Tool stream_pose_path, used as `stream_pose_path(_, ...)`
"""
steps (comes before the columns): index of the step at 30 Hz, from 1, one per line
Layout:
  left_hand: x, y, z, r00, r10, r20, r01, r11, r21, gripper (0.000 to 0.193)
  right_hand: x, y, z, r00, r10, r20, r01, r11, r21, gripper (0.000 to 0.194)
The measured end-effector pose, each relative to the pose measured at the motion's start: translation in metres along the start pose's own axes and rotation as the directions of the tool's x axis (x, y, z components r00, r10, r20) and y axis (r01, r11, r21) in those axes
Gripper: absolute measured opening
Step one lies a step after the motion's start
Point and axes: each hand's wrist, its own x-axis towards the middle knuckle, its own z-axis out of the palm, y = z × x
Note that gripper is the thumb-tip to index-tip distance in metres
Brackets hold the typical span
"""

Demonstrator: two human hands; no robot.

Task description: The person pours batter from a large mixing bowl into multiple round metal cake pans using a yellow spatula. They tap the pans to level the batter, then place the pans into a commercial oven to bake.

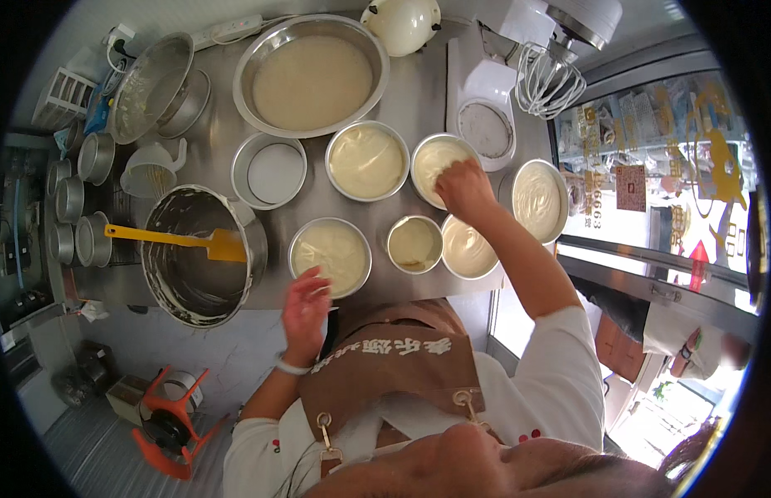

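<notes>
My right hand [463,187] is over the right edge of a round metal tin of pale batter [436,163]; its fingertips are hidden, and what they hold cannot be told. Blurred, my left hand [306,305] has its fingers apart at the lower edge of another batter tin [329,249]. Nearby are more filled tins: a large one [367,162], a small one [415,243], one partly under my right forearm [466,249] and one at the right [538,202]. A tin with a pale round liner [270,171] holds no batter.
A yellow spatula [227,244] lies across a batter-smeared metal bowl [255,236] at the left. Behind stands a wide metal basin of pale liquid [376,93]. Several small tins [96,159] stand far left. A stand mixer with whisk [550,81] is back right. The steel table's front edge [385,299] is near me.
</notes>
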Motion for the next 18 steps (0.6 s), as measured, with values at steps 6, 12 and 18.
stream_pose_path(6,-0.004,0.008,-0.003,0.969,0.036,-0.244,-0.031,0.999,0.022,0.03,0.002,0.009,0.007,0.946,0.324,-0.003,-0.319,0.931,-0.178,0.009)
stream_pose_path(12,-0.012,0.009,-0.009,0.998,-0.003,-0.07,-0.005,0.993,-0.115,0.033,0.0,0.01,0.009,0.873,0.405,-0.271,-0.475,0.83,-0.292,0.018)
stream_pose_path(18,-0.017,0.006,-0.009,0.998,-0.068,-0.004,0.068,0.994,-0.081,0.031,-0.001,0.012,0.009,0.905,0.404,-0.131,-0.419,0.9,-0.123,0.014)
